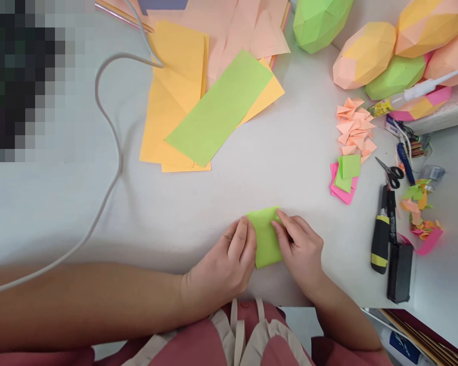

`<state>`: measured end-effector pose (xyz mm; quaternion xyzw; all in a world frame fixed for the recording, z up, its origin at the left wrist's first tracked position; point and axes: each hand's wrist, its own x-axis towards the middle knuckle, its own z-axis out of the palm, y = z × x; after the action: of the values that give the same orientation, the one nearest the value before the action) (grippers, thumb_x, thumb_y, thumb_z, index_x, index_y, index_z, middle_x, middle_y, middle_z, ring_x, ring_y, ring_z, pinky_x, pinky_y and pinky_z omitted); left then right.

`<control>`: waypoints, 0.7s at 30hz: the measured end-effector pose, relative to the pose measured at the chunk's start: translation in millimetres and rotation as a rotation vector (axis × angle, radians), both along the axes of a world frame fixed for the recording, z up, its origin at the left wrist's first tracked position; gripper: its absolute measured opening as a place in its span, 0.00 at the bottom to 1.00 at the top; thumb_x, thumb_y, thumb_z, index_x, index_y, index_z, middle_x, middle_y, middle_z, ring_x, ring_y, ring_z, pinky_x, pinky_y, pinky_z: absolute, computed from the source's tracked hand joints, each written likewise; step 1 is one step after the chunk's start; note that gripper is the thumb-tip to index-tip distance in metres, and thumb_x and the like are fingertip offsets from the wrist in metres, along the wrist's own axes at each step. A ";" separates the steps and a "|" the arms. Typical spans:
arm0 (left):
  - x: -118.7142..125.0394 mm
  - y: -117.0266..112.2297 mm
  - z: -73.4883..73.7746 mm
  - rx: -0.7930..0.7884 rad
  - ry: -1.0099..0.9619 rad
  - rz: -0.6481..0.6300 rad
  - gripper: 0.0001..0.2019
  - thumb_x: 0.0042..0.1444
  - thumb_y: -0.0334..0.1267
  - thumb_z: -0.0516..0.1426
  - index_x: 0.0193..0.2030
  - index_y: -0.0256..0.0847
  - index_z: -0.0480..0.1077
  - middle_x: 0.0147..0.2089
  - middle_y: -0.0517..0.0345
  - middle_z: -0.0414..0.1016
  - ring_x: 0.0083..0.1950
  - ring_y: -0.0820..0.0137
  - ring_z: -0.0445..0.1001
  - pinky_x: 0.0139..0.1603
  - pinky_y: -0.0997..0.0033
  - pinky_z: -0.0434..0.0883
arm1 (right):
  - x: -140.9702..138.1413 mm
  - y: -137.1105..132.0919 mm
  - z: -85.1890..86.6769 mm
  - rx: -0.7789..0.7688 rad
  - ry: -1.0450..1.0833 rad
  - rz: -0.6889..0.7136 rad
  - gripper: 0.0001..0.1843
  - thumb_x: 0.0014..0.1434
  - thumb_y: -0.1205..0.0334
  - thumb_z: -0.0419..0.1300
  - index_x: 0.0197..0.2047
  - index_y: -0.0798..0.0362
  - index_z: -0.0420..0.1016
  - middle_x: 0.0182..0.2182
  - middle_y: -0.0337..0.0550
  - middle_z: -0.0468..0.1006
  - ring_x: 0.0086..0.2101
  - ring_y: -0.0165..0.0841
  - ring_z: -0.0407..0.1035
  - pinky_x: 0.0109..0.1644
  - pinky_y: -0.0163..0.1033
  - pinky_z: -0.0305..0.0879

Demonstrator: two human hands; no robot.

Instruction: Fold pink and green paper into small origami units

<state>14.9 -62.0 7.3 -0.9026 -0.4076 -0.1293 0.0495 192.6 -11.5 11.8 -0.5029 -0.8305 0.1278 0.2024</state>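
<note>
A small green paper piece (265, 236) lies on the white table (198, 203) near its front edge, partly folded. My left hand (229, 264) holds its left edge, fingers curled and pressed on the paper. My right hand (299, 249) presses on its right side, fingertips on the paper near its top corner. Both hands pinch the same piece between them.
A long green strip (219, 109) lies on orange sheets (175, 96) at the back. Folded peach pieces (354, 129), a pink and green square stack (345, 178), scissors (391, 173), a black-yellow knife (381, 231), a glue bottle (416, 94), paper polyhedra (366, 53) and a grey cable (110, 147) surround it.
</note>
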 end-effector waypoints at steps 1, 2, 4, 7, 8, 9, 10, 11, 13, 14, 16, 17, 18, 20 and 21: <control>0.0 0.0 0.2 0.002 0.000 0.000 0.16 0.56 0.27 0.51 0.47 0.18 0.72 0.48 0.31 0.75 0.50 0.46 0.75 0.48 0.53 0.75 | 0.0 0.0 0.0 0.000 0.000 0.001 0.13 0.63 0.69 0.54 0.49 0.54 0.76 0.28 0.41 0.75 0.26 0.27 0.68 0.28 0.33 0.67; 0.0 0.0 0.4 0.003 -0.001 0.000 0.16 0.56 0.27 0.51 0.47 0.19 0.72 0.48 0.31 0.75 0.50 0.47 0.75 0.48 0.53 0.75 | 0.0 0.0 0.1 -0.001 -0.001 0.001 0.13 0.63 0.69 0.54 0.49 0.54 0.76 0.28 0.42 0.75 0.26 0.27 0.68 0.29 0.33 0.67; -0.2 -0.2 0.7 0.006 0.000 0.002 0.15 0.56 0.27 0.51 0.46 0.19 0.72 0.48 0.32 0.75 0.50 0.47 0.75 0.48 0.53 0.75 | 0.1 0.1 0.3 -0.005 -0.002 -0.001 0.13 0.64 0.68 0.54 0.49 0.53 0.75 0.28 0.42 0.75 0.26 0.27 0.68 0.28 0.33 0.68; -0.5 -0.6 0.8 0.007 0.008 0.000 0.15 0.56 0.28 0.51 0.46 0.20 0.72 0.48 0.32 0.75 0.50 0.47 0.75 0.49 0.53 0.74 | 0.1 0.4 0.7 -0.010 -0.002 -0.004 0.14 0.64 0.68 0.53 0.50 0.52 0.75 0.28 0.41 0.75 0.26 0.28 0.69 0.28 0.33 0.68; -0.4 -0.6 0.8 0.009 0.008 0.000 0.15 0.56 0.28 0.51 0.47 0.20 0.72 0.48 0.32 0.75 0.50 0.47 0.75 0.49 0.53 0.74 | 0.1 0.5 0.9 -0.008 -0.004 -0.003 0.14 0.64 0.68 0.53 0.50 0.52 0.75 0.28 0.41 0.75 0.26 0.27 0.69 0.28 0.33 0.68; -0.3 -0.4 0.7 0.011 0.008 -0.002 0.16 0.56 0.28 0.51 0.47 0.19 0.72 0.48 0.32 0.75 0.50 0.48 0.75 0.49 0.53 0.74 | 0.0 0.5 1.1 -0.005 -0.006 -0.001 0.14 0.64 0.68 0.53 0.49 0.53 0.75 0.28 0.41 0.75 0.26 0.27 0.68 0.28 0.33 0.68; -0.2 0.2 0.6 0.011 0.008 -0.003 0.16 0.56 0.28 0.51 0.47 0.19 0.72 0.48 0.32 0.75 0.50 0.48 0.75 0.49 0.53 0.74 | 0.0 0.6 1.2 -0.002 -0.010 0.001 0.13 0.64 0.68 0.53 0.49 0.53 0.75 0.28 0.41 0.75 0.26 0.27 0.68 0.29 0.33 0.68; -0.2 1.0 0.6 0.014 0.009 -0.005 0.16 0.57 0.29 0.50 0.47 0.19 0.72 0.48 0.32 0.75 0.49 0.48 0.75 0.49 0.53 0.74 | 0.0 0.7 1.3 0.001 -0.014 0.004 0.13 0.64 0.68 0.53 0.49 0.53 0.75 0.28 0.41 0.75 0.26 0.27 0.68 0.29 0.33 0.67; -0.6 3.7 0.4 0.022 0.014 -0.021 0.16 0.57 0.29 0.50 0.46 0.20 0.72 0.46 0.34 0.76 0.49 0.50 0.75 0.50 0.53 0.73 | 0.3 0.8 1.3 0.004 -0.020 0.010 0.13 0.64 0.69 0.54 0.49 0.54 0.75 0.28 0.41 0.75 0.26 0.27 0.68 0.29 0.33 0.67; -1.0 5.5 0.3 0.029 0.015 -0.039 0.16 0.57 0.29 0.50 0.46 0.21 0.73 0.46 0.35 0.76 0.49 0.51 0.75 0.51 0.53 0.72 | 0.6 0.8 1.1 0.004 -0.021 0.013 0.13 0.64 0.69 0.54 0.49 0.55 0.75 0.28 0.42 0.75 0.26 0.27 0.68 0.29 0.33 0.67; -2.5 9.9 0.4 0.044 0.008 -0.084 0.15 0.58 0.29 0.49 0.44 0.25 0.74 0.44 0.39 0.77 0.49 0.53 0.75 0.53 0.52 0.70 | 1.5 0.7 0.4 0.006 -0.021 0.020 0.13 0.64 0.69 0.54 0.50 0.55 0.74 0.28 0.41 0.75 0.26 0.27 0.67 0.29 0.33 0.67; -3.4 12.4 0.6 0.046 0.003 -0.106 0.14 0.57 0.29 0.50 0.44 0.27 0.74 0.44 0.40 0.77 0.49 0.54 0.74 0.54 0.52 0.69 | 2.0 0.8 0.0 0.006 -0.022 0.021 0.14 0.64 0.69 0.53 0.50 0.55 0.74 0.28 0.41 0.74 0.26 0.27 0.67 0.29 0.33 0.67; -4.3 15.0 1.1 0.042 0.002 -0.126 0.14 0.57 0.28 0.50 0.43 0.28 0.74 0.44 0.41 0.77 0.49 0.55 0.74 0.54 0.52 0.69 | 2.5 0.8 -0.4 0.006 -0.022 0.022 0.14 0.64 0.69 0.53 0.51 0.54 0.74 0.28 0.41 0.74 0.25 0.27 0.67 0.29 0.33 0.67; -6.1 20.4 2.5 0.035 0.006 -0.155 0.12 0.57 0.28 0.50 0.42 0.29 0.74 0.43 0.41 0.76 0.48 0.56 0.74 0.52 0.52 0.68 | 3.0 1.0 -1.3 0.002 -0.022 0.024 0.15 0.64 0.68 0.52 0.51 0.53 0.74 0.27 0.40 0.74 0.25 0.27 0.67 0.28 0.34 0.67; -7.0 23.1 3.4 0.027 0.016 -0.168 0.11 0.57 0.28 0.51 0.41 0.30 0.74 0.43 0.41 0.76 0.46 0.57 0.74 0.51 0.53 0.69 | 3.1 1.2 -1.7 -0.001 -0.020 0.026 0.15 0.64 0.68 0.52 0.51 0.53 0.74 0.27 0.40 0.74 0.25 0.28 0.67 0.28 0.34 0.67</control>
<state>7.9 -38.8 10.7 -0.9338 -0.3283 -0.1314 0.0540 195.7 -10.3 10.1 -0.4934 -0.8389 0.1257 0.1921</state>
